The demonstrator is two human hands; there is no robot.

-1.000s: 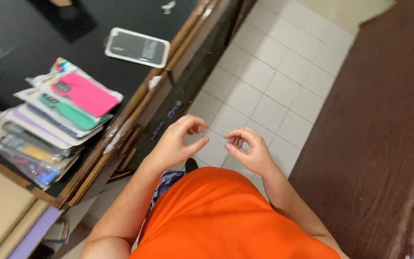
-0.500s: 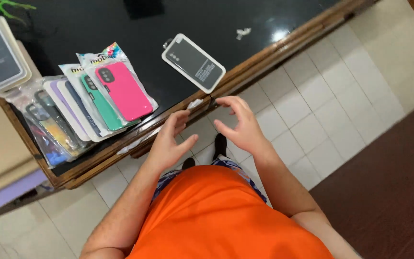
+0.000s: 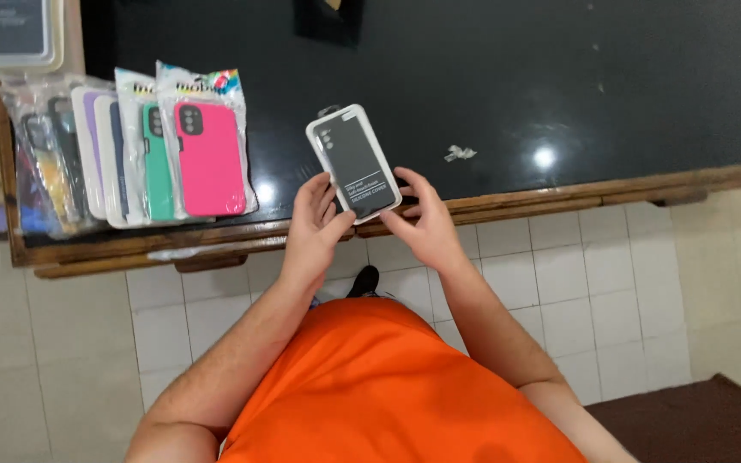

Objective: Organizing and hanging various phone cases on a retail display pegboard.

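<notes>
White-tiled floor [image 3: 559, 274] below, glossy black table [image 3: 490, 77] with a wooden front edge [image 3: 559, 201] above. Left hand [image 3: 312, 227] with fingers curled, thumb and fingertips pinching the lower left edge of a boxed dark phone case [image 3: 353, 163]. Right hand [image 3: 418, 219] at 3 o'clock from the left, fingers loosely spread, tips touching the box's lower right corner. Box tilted, top leaning toward 11 o'clock, lower end over the table's front edge, between both hands. At 9 o'clock from the box, near but apart: a fanned row of bagged phone cases [image 3: 122, 154] flat on the table, pink one [image 3: 209, 159] on top, green one [image 3: 158, 163] just beside it. At 10 o'clock, far corner, another boxed case [image 3: 10, 30]. At 3 o'clock, a small crumpled scrap [image 3: 460, 153] on the black top. Orange shirt [image 3: 396, 386] at 6 o'clock.
</notes>
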